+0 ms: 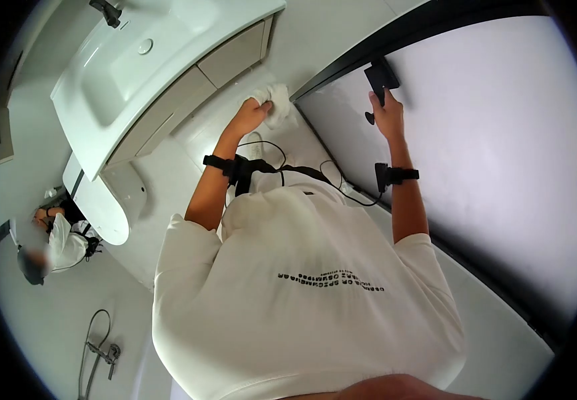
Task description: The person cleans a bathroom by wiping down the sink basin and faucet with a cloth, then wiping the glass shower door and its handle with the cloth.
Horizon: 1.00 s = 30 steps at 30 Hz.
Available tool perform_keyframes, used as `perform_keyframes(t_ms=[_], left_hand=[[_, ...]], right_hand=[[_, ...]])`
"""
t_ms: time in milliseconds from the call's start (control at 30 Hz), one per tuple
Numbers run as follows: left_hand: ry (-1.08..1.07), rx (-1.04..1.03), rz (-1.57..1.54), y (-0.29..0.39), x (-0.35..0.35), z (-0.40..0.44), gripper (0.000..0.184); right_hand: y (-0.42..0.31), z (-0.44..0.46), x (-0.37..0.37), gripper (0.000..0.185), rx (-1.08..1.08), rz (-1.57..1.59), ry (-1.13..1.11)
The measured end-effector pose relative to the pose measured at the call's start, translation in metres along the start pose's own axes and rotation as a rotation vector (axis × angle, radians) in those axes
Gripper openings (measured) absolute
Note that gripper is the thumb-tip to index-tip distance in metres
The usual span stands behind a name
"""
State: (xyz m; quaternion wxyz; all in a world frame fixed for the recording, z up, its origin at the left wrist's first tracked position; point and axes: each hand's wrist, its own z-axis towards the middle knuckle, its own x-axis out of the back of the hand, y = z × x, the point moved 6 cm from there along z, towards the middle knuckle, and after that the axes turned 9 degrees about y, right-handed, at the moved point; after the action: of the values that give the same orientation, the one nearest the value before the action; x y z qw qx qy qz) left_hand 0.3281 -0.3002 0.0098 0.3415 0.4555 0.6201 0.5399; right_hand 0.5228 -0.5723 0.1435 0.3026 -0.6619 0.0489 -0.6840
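A white cloth (277, 105) is bunched in my left hand (250, 115), in front of the vanity cabinet. On the other side, my right hand (388, 113) reaches to the frosted door panel (482, 100) and is closed on its black door handle (385, 73). A small black knob (370, 118) sits beside my right fingers. Both forearms wear black straps with small devices, and a black cable runs between them.
A white washbasin (108, 87) with a dark faucet (106, 12) tops a drawer cabinet (175, 107) at the upper left. Below it are a white toilet (112, 207) and a shower fitting (105, 353). A person in white (65, 243) shows at the far left.
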Motion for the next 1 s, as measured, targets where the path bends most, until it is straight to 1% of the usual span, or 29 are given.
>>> perform_keyframes(t_ms=[67, 100, 200, 233, 333, 367, 433, 467, 500, 533, 567, 633, 700, 800, 833, 900, 1000], left_hand=[[-0.018, 0.003, -0.035, -0.016, -0.005, 0.001, 0.032], [-0.021, 0.001, -0.058, -0.021, -0.007, 0.001, 0.032], [-0.078, -0.004, 0.070, -0.006, -0.013, -0.007, 0.031], [-0.056, -0.112, 0.048, -0.009, -0.015, -0.005, 0.030], [-0.077, 0.066, 0.153, -0.024, -0.013, 0.000, 0.028], [-0.071, 0.079, 0.127, -0.024, -0.012, 0.000, 0.028], [-0.065, 0.106, 0.079, -0.010, -0.009, -0.003, 0.027], [-0.050, 0.072, 0.109, -0.018, -0.009, 0.000, 0.029], [-0.041, 0.038, 0.144, -0.034, -0.009, 0.006, 0.032], [-0.036, -0.003, 0.180, -0.035, -0.008, 0.007, 0.034], [-0.030, -0.027, 0.146, -0.037, -0.007, 0.008, 0.034], [-0.009, -0.074, 0.065, -0.019, -0.004, 0.006, 0.034], [-0.021, -0.054, 0.075, -0.017, -0.004, 0.011, 0.034], [-0.021, -0.021, 0.059, -0.010, -0.001, 0.008, 0.034], [-0.017, -0.010, 0.045, -0.009, -0.001, 0.008, 0.034], [-0.025, -0.037, 0.040, -0.009, -0.002, 0.009, 0.033], [-0.048, -0.077, 0.070, -0.014, -0.010, 0.019, 0.031]], right_hand=[[0.017, 0.001, -0.024, 0.042, -0.053, 0.161, 0.035], [0.015, 0.000, -0.030, 0.044, -0.033, 0.241, 0.067], [0.023, 0.005, -0.042, 0.043, 0.078, 0.310, 0.183], [0.023, 0.005, -0.040, 0.041, 0.075, 0.322, 0.150], [0.019, 0.006, -0.042, 0.038, 0.010, 0.297, 0.192], [0.020, 0.005, -0.043, 0.035, 0.043, 0.314, 0.235], [0.026, 0.006, -0.050, 0.031, 0.031, 0.337, 0.272], [0.030, 0.007, -0.053, 0.029, 0.024, 0.351, 0.293], [0.030, 0.007, -0.054, 0.027, 0.017, 0.336, 0.248], [0.031, 0.005, -0.050, 0.025, 0.008, 0.322, 0.211], [0.032, 0.006, -0.047, 0.023, 0.002, 0.303, 0.172], [0.023, 0.001, -0.036, 0.025, -0.039, 0.273, 0.167], [0.022, 0.002, -0.035, 0.026, -0.045, 0.227, 0.156], [0.014, 0.000, -0.029, 0.028, 0.025, 0.103, 0.190], [0.009, 0.000, -0.027, 0.028, 0.031, 0.069, 0.157], [0.001, -0.002, -0.017, 0.028, 0.033, -0.006, 0.092], [0.000, -0.007, -0.017, 0.027, 0.064, -0.020, 0.157]])
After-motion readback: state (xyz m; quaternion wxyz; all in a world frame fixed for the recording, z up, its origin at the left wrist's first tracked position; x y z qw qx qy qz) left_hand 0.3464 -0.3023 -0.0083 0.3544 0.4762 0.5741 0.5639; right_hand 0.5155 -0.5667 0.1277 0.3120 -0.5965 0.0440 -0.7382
